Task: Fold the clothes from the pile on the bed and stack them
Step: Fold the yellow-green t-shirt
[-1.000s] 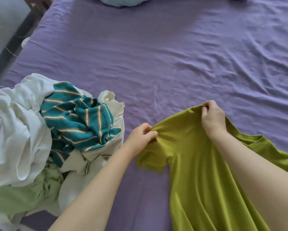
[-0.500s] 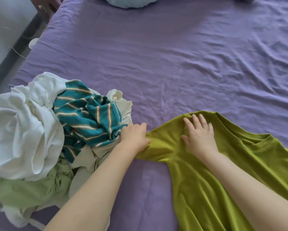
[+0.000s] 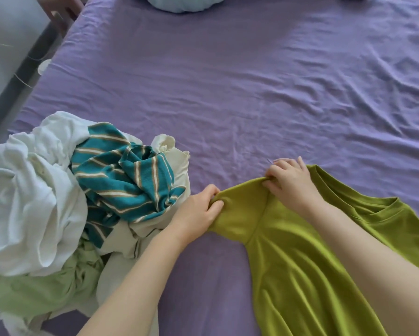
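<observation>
We have the olive-green T-shirt spread on the bed, its body running toward us and its collar off to the right of our hands. Our left hand pinches the sleeve's cuff edge with curled fingers; our right hand pinches the shoulder fold, fingers curled over the cloth. To do this step well, we judge we should pull both hands gently apart so the sleeve lies taut and flat, then lay it inward along a straight line before folding the body.

Just left of our left hand sits the pile: 1 teal striped garment on top, white and pale green pieces beneath. It crowds the sleeve, so we keep the cuff clear of it. Beyond our fingers the purple sheet lies open, with a pale pillow at the far edge.
</observation>
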Motion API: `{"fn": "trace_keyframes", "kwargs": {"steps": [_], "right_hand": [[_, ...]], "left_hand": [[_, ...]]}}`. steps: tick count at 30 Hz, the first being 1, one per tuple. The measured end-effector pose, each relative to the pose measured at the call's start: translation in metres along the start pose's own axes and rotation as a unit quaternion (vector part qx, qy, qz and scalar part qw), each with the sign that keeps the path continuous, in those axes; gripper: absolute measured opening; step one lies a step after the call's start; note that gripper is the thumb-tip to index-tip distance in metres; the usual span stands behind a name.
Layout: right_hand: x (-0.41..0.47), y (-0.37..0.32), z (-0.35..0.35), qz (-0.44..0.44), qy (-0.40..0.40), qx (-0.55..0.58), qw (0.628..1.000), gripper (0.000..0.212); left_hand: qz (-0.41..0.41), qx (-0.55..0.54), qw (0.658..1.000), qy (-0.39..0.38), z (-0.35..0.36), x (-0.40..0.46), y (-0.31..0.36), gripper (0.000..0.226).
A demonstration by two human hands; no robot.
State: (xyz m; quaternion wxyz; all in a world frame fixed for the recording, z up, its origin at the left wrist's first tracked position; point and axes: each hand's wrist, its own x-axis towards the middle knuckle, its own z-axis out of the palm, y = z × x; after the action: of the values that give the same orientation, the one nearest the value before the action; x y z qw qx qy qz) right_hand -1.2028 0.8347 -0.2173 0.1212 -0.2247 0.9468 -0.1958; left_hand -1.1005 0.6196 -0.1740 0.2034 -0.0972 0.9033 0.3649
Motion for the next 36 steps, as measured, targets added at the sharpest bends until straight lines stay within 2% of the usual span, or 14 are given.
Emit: {"fn": "trace_keyframes", "kwargs": {"steps": [4, 7, 10, 13, 14, 15, 17, 19, 23, 26, 28, 31, 34, 36], "right_hand": [[-0.006, 0.017, -0.019, -0.036, 0.016, 0.062, 0.997, 0.011], [0.002, 0.02, -0.025, -0.052, 0.051, 0.056, 0.996, 0.014], [0.019, 0.012, -0.019, -0.025, 0.042, 0.028, 0.998, 0.017], [0.024, 0.001, -0.004, -0.006, 0.012, -0.004, 1.0, 0.029], [0.018, -0.002, -0.002, -0.004, 0.02, -0.004, 1.0, 0.032], [0.009, -0.004, 0.001, -0.005, 0.042, -0.002, 0.999, 0.033], [-0.018, -0.002, 0.007, -0.012, 0.093, -0.012, 0.995, 0.037], [-0.049, 0.005, 0.016, -0.018, 0.096, -0.041, 0.994, 0.04], [-0.095, 0.042, 0.02, 0.024, 0.053, -0.074, 0.996, 0.042], [-0.115, 0.084, 0.0, 0.066, 0.09, -0.082, 0.99, 0.033], [-0.125, 0.117, -0.017, 0.093, 0.107, -0.086, 0.986, 0.037], [-0.136, 0.159, -0.039, 0.173, 0.062, -0.076, 0.98, 0.044], [-0.143, 0.185, -0.052, 0.273, 0.014, -0.063, 0.96, 0.051], [-0.144, 0.195, -0.059, 0.287, -0.001, -0.076, 0.955, 0.037]], "left_hand": [[0.022, 0.037, 0.999, 0.029, -0.007, -0.009, -0.004, 0.012], [-0.032, 0.127, 0.991, 0.032, -0.02, 0.002, -0.004, 0.021], [-0.118, 0.268, 0.956, -0.024, -0.02, 0.026, -0.002, 0.024], [-0.139, 0.382, 0.912, -0.051, -0.005, 0.039, -0.002, 0.016], [-0.136, 0.413, 0.9, -0.039, -0.001, 0.038, -0.001, 0.021], [-0.105, 0.442, 0.891, 0.006, 0.003, 0.035, -0.001, 0.024], [0.001, 0.479, 0.871, 0.107, 0.011, 0.026, 0.002, 0.022], [0.111, 0.427, 0.885, 0.151, 0.027, 0.02, 0.002, 0.026], [0.21, 0.292, 0.931, 0.062, 0.069, 0.021, 0.024, 0.035], [0.196, 0.231, 0.952, 0.05, 0.094, 0.041, 0.055, 0.04], [0.182, 0.217, 0.958, 0.038, 0.108, 0.063, 0.08, 0.044], [0.174, 0.231, 0.956, 0.049, 0.128, 0.099, 0.118, 0.047], [0.111, 0.303, 0.944, 0.065, 0.141, 0.127, 0.15, 0.044], [0.057, 0.347, 0.935, 0.045, 0.142, 0.137, 0.161, 0.03]]}}
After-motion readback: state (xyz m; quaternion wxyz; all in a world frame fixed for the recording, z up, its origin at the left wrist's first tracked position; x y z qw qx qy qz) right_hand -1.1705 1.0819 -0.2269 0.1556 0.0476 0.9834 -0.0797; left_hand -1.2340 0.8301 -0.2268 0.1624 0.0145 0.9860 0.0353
